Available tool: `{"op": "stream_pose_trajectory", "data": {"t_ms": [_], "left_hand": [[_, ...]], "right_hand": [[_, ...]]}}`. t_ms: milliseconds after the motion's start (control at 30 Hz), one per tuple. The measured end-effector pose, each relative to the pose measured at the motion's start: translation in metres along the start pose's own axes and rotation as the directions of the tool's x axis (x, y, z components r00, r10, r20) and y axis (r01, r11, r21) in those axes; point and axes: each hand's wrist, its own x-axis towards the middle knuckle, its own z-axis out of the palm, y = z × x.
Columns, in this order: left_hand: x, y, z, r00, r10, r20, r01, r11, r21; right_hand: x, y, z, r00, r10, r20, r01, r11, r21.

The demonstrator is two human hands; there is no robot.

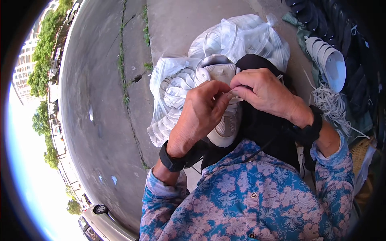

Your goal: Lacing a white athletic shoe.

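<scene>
A light grey and white sneaker rests on my lap, its rounded toe toward me and its padded collar facing away. Over its tongue and eyelets my two hands meet. My left hand pinches a thin pale shoelace between thumb and forefinger. From the other side my right hand has thumb and fingertips closed on the same lace. Both hands partly cover the shoe's lacing, so the lace's path through the eyelets is hidden.
Beyond the shoe lie translucent white plastic bags with pale shoes inside. At right are a tangle of white laces, a stack of pale curved shoe parts and a wicker basket. Cracked pavement stretches left, with a parked car.
</scene>
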Motion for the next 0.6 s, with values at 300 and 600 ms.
{"op": "stream_pose_trajectory", "data": {"t_ms": [300, 600], "left_hand": [[0.01, -0.025, 0.002, 0.962, 0.157, -0.224, -0.113, 0.973, 0.2], [0.011, -0.012, -0.003, 0.953, 0.266, -0.145, -0.141, 0.813, 0.566]], "right_hand": [[-0.01, 0.018, -0.007, 0.993, 0.075, -0.092, -0.065, 0.992, 0.107], [-0.009, 0.024, -0.006, 0.991, 0.096, -0.093, -0.084, 0.988, 0.131]]}}
